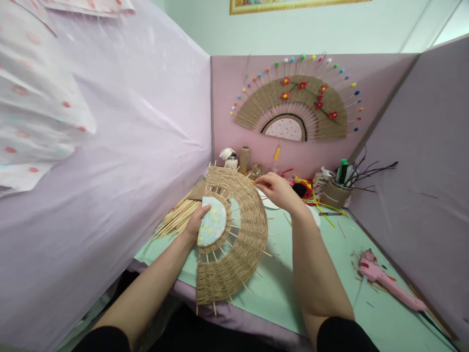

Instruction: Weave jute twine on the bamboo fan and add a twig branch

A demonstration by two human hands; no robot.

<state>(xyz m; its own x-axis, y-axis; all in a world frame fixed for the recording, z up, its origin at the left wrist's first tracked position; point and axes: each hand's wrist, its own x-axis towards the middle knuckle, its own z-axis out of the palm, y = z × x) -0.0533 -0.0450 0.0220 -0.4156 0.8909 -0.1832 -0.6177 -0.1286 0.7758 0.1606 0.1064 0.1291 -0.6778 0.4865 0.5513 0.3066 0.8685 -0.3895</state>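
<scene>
A half-round woven twine fan stands tilted on its side over the table, with thin wooden sticks poking out past its curved rim. At its middle is a pale blue patterned half-circle. My left hand grips the fan there, the thumb lying over the blue cloth and the other fingers hidden behind. By the fan's upper right rim, my right hand has its fingers pinched together close to the stick ends. Whatever sits in that pinch is too small to make out.
A bundle of wooden sticks lies left of the fan. The pink glue gun rests at right, its cord trailing off. Behind stand a pot of pens and twigs and a twine spool. A decorated fan hangs on the back panel.
</scene>
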